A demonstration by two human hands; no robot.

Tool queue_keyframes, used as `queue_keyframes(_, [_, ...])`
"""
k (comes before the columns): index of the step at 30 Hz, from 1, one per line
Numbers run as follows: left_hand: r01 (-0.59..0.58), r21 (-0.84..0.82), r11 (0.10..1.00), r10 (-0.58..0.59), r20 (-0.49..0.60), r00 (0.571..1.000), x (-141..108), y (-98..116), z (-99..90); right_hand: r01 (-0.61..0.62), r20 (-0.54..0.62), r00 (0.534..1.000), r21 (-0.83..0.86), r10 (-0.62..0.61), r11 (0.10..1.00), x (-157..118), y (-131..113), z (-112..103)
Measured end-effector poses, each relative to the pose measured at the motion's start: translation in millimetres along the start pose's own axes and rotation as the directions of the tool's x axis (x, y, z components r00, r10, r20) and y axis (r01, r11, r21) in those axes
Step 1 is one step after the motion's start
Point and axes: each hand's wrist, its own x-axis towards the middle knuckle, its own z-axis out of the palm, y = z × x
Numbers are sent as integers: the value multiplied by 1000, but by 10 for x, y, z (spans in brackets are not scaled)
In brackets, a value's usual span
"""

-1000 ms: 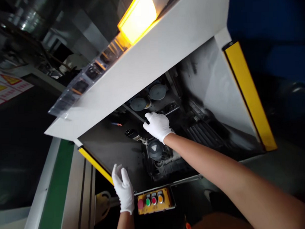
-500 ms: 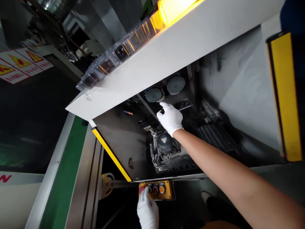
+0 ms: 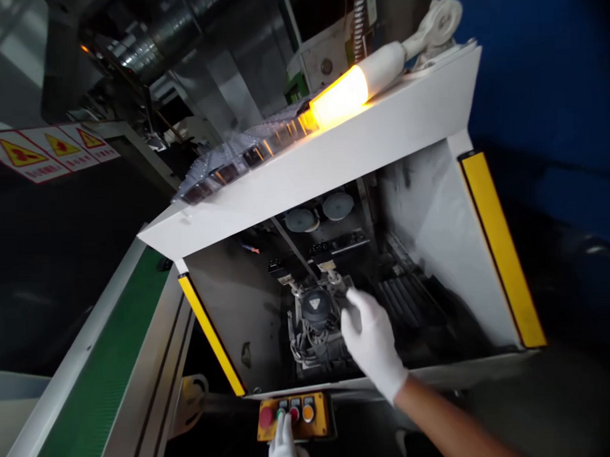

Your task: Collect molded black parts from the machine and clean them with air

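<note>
Your gloved right hand (image 3: 371,339), grip spread, hovered beside the black housing (image 3: 316,307); your left hand (image 3: 285,449), grip unclear, sat just below the yellow 4-button panel (image 3: 293,415); the far-left warning signs (image 3: 47,152) were unreadable.

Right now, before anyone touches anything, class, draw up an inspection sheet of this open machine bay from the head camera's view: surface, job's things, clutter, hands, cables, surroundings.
Surface: grey sheet-metal inner wall of a white machine housing.
Job's things: yellow control box; black-capped unit.
Clutter: clear plastic packs along the housing's top.
Hands: white-gloved left hand at the control box, holding nothing visible; white-gloved right hand open, empty, beside the unit.
Cables: bundled wires below the unit.
Surroundings: green conveyor belt, warning signs, lit amber lamp.
</note>
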Motion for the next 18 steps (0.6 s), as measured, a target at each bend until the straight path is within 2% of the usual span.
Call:
queue_keyframes(3, [0, 42, 999, -1, 23, 1000, 38, -14, 13, 61, 252, 965, 52, -72, 997, -842, 160, -230])
queue_keyframes(5, [-7, 73, 997, 3, 49, 999, 80, -25, 17, 41, 351, 934, 62, -60, 997, -1239, 217, -312])
queue_keyframes(6, [-8, 88, 996, 2, 67, 998, 109, -30, 11, 18, 386, 921, 63, -41, 998, -1353, 234, -330])
queue_keyframes(8, [5, 110, 994, -19, 125, 992, 189, -34, -26, -39, 444, 896, 56, 10, 998, -1424, 254, -337])
queue_keyframes(10, [27, 107, 994, -49, 203, 978, 285, -32, -98, -78, 493, 869, 44, 46, 996, -1363, 263, -330])
queue_keyframes(13, [94, 51, 994, -105, 280, 954, 414, -43, -229, -81, 551, 833, 33, 49, 996, -1290, 253, -325])
queue_keyframes(15, [160, -20, 987, -149, 271, 951, 445, -66, -290, -59, 610, 792, 32, 27, 998, -1345, 237, -329])
queue_keyframes(18, [186, -184, 965, -156, 170, 973, 359, -84, -292, -45, 725, 688, 62, -14, 997, -1519, 219, -342])
